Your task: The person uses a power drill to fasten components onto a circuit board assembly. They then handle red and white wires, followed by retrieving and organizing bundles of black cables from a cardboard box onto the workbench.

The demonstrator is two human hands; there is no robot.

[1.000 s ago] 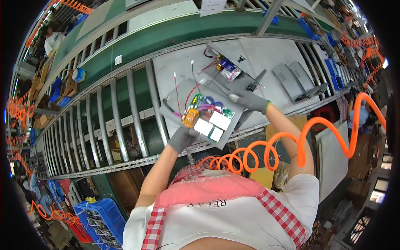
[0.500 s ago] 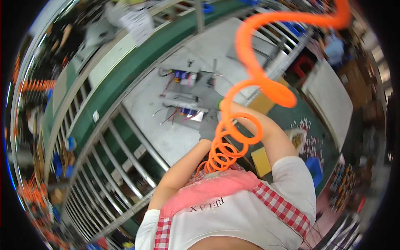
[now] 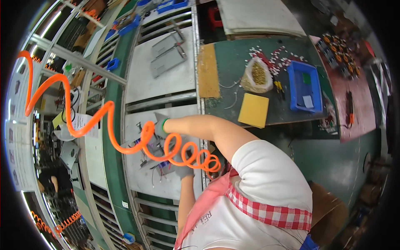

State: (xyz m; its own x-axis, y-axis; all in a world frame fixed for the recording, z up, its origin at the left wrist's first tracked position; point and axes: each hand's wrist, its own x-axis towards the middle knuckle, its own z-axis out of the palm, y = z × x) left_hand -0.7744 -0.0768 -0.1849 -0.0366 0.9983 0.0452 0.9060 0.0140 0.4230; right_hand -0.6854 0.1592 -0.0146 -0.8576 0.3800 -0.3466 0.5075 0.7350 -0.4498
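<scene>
My right hand [image 3: 161, 124], in a grey glove with a green cuff, reaches over the pale work board [image 3: 183, 114] beside a grey metal part with a purple component [image 3: 153, 146]. Its fingers blend into the grey parts, so their grip is not clear. Nearer to me, my left hand [image 3: 183, 170], also grey-gloved, is at the edge of a second part with a blue-purple component [image 3: 165, 164] and thin loose wires. Its fingertips are hidden. An orange coiled hose [image 3: 146, 133] crosses in front of the parts and covers some of them.
Two grey metal plates [image 3: 167, 62] lie on a farther board. On the green table at right are a bag of brass-coloured small pieces [image 3: 257, 76], a yellow pad [image 3: 253, 110], a blue bin [image 3: 294, 91] and scattered red and white bits. Metal rollers [image 3: 160, 216] run along the line.
The view has swung to the right, bringing the side table into fuller sight. The orange hose now stretches to the left. My hands stay near the two wired parts.
</scene>
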